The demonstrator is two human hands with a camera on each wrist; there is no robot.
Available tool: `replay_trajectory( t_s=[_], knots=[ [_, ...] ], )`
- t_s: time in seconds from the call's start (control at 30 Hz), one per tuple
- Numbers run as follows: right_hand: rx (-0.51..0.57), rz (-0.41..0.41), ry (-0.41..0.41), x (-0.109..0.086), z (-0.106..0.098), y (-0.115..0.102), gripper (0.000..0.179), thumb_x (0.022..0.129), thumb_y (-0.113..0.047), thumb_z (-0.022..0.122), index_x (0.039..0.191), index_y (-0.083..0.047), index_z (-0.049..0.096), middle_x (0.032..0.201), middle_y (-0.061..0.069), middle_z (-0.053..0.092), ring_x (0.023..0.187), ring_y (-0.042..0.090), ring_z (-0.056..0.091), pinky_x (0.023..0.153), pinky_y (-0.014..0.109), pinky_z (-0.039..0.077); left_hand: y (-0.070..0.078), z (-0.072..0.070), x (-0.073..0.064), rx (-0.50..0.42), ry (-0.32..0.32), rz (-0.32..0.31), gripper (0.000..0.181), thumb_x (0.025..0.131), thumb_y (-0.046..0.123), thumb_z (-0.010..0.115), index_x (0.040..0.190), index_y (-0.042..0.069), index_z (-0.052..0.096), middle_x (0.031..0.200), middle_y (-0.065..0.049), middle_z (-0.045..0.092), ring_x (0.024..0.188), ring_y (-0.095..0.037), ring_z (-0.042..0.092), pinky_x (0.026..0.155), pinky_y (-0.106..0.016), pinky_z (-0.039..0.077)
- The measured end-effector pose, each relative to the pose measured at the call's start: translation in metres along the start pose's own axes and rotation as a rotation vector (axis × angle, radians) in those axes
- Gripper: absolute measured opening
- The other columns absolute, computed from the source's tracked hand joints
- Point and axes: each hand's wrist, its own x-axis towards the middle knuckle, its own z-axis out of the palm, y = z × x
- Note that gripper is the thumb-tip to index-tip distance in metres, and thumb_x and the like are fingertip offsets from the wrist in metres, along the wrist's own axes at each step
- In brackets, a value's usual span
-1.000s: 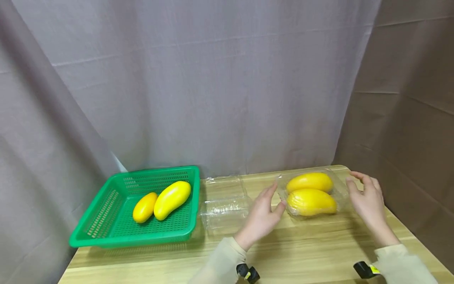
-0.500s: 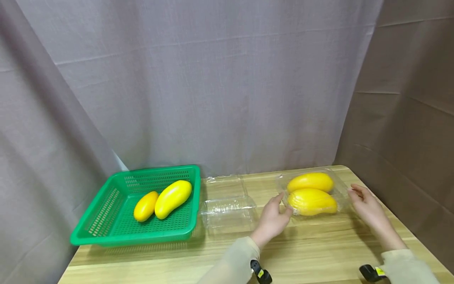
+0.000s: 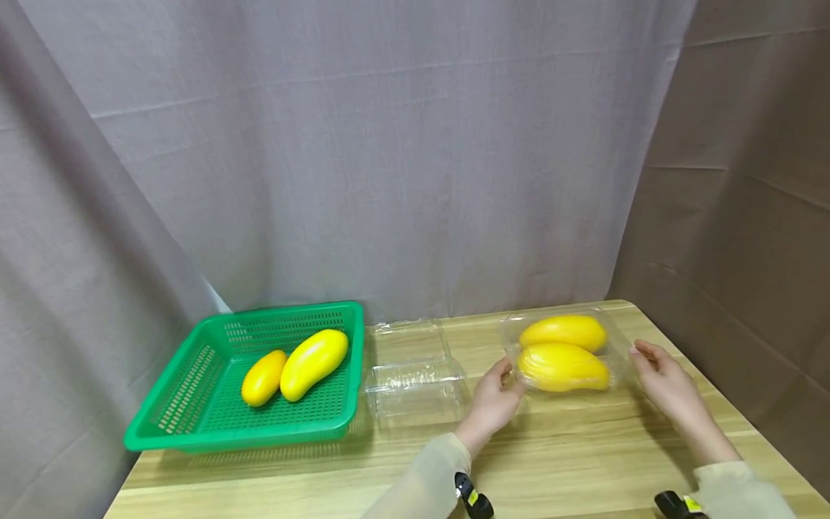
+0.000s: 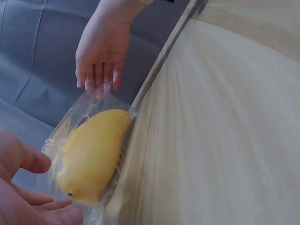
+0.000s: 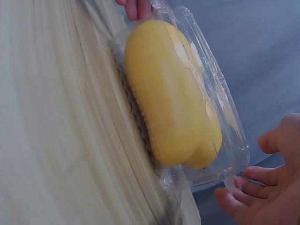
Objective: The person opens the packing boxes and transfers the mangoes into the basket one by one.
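Observation:
A clear plastic clamshell box (image 5: 236, 140) sits at the right of the table with its lid over two yellow mangoes (image 3: 563, 367). My left hand (image 3: 494, 404) is at the near left corner of the box, fingers and thumb spread apart, as the left wrist view shows. At the opposite end, my right hand (image 3: 664, 378) has its fingertips at the box's edge. The right wrist view shows its fingers (image 5: 255, 185) by the clear end tab, with the thumb away from the plastic. In the left wrist view the right hand's fingers point straight down to the box.
A green plastic basket (image 3: 243, 437) on the left holds two more mangoes (image 3: 314, 365). Between basket and hands lies a second clear clamshell box (image 3: 415, 393), opened out. A grey curtain (image 3: 415, 158) hangs behind the wooden table (image 3: 551, 468).
My left hand has come toward me and slightly right along the box's left end. The right hand has drawn down from the far right corner. The filled box has shifted slightly left.

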Motion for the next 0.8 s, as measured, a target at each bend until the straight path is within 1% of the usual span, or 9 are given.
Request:
replay_trajectory(
  t_s=[0.13, 0.33, 0.47, 0.53, 0.63, 0.8],
  knots=[
    [-0.008, -0.027, 0.0, -0.005, 0.007, -0.004, 0.072, 0.109, -0.043, 0.029, 0.15, 0.016, 0.024, 0.142, 0.044, 0.036, 0.125, 0.061, 0.037, 0.097, 0.069, 0.036, -0.003, -0.004, 0.0, -0.066, 0.017, -0.004, 0.055, 0.1, 0.018, 0.062, 0.147, -0.004, 0.044, 0.143, -0.018, 0.054, 0.131, -0.034, 0.052, 0.109, -0.044, 0.043],
    [-0.024, -0.054, 0.018, -0.012, 0.013, -0.008, 0.069, 0.109, -0.04, 0.034, 0.147, 0.018, 0.029, 0.14, 0.043, 0.039, 0.123, 0.061, 0.04, 0.096, 0.069, 0.037, -0.007, -0.007, -0.001, -0.087, 0.037, 0.01, 0.057, 0.098, 0.017, 0.065, 0.147, -0.005, 0.045, 0.143, -0.018, 0.054, 0.132, -0.033, 0.052, 0.109, -0.043, 0.042],
    [-0.04, -0.078, 0.025, -0.017, 0.015, -0.011, 0.067, 0.109, -0.038, 0.037, 0.146, 0.017, 0.032, 0.137, 0.042, 0.043, 0.121, 0.06, 0.043, 0.094, 0.069, 0.038, -0.011, -0.011, -0.006, -0.109, 0.032, 0.022, 0.058, 0.097, 0.014, 0.064, 0.148, -0.005, 0.043, 0.145, -0.019, 0.052, 0.134, -0.034, 0.05, 0.11, -0.041, 0.041],
    [-0.04, -0.08, 0.014, -0.02, 0.016, -0.012, 0.066, 0.109, -0.038, 0.038, 0.146, 0.017, 0.032, 0.136, 0.042, 0.044, 0.12, 0.06, 0.044, 0.094, 0.069, 0.039, -0.013, -0.013, -0.01, -0.117, 0.025, 0.027, 0.059, 0.097, 0.013, 0.063, 0.149, -0.005, 0.041, 0.146, -0.02, 0.05, 0.135, -0.035, 0.048, 0.111, -0.041, 0.04],
    [-0.048, -0.076, 0.001, -0.024, 0.017, -0.014, 0.066, 0.109, -0.039, 0.039, 0.147, 0.016, 0.032, 0.136, 0.042, 0.045, 0.12, 0.06, 0.045, 0.093, 0.07, 0.039, -0.014, -0.015, -0.016, -0.136, 0.014, 0.047, 0.06, 0.098, 0.01, 0.062, 0.149, -0.009, 0.037, 0.147, -0.025, 0.047, 0.136, -0.038, 0.046, 0.113, -0.043, 0.038],
    [-0.058, -0.074, -0.009, -0.029, 0.019, -0.017, 0.067, 0.109, -0.04, 0.039, 0.147, 0.014, 0.033, 0.134, 0.039, 0.048, 0.12, 0.058, 0.045, 0.092, 0.069, 0.04, -0.013, -0.019, -0.024, -0.171, 0.026, 0.026, 0.064, 0.095, 0.008, 0.064, 0.148, -0.011, 0.035, 0.146, -0.027, 0.045, 0.137, -0.041, 0.043, 0.115, -0.046, 0.034]
  ],
)
